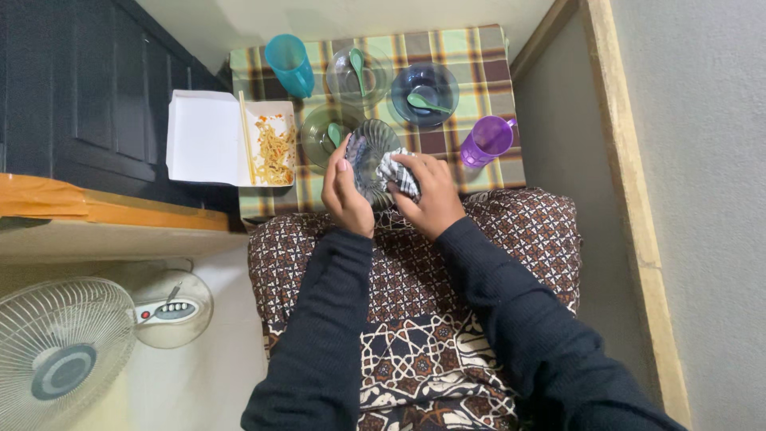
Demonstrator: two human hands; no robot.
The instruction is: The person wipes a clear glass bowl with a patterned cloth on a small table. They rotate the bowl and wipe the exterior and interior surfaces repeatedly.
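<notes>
**A:** Checking your grip: your left hand is closed on the rim of the ribbed glass bowl, fingers wrapped over the near-left edge, bowl tilted up on its side. Your right hand is closed on a striped cloth, pressing it against the bowl's right side. The bowl sits between both hands, just above the near edge of the plaid-covered counter

**B:** Handling?

**A:** My read: it's glass, so rigid, brittle, moderately light. The ribs give your fingers some bite, but if it's wet it'll be slick. Keep hold at the rim, thumb one side, fingers the other. The cloth is soft and limp; bunch it so it doesn't slide out

**B:** Anything close by?

**A:** A green bowl with a spoon is just behind the one you hold, nearly touching. A clear bowl and a dark blue bowl stand further back, a teal cup at back left, a purple cup near your right hand. An open white box of noodles is on the left
</notes>
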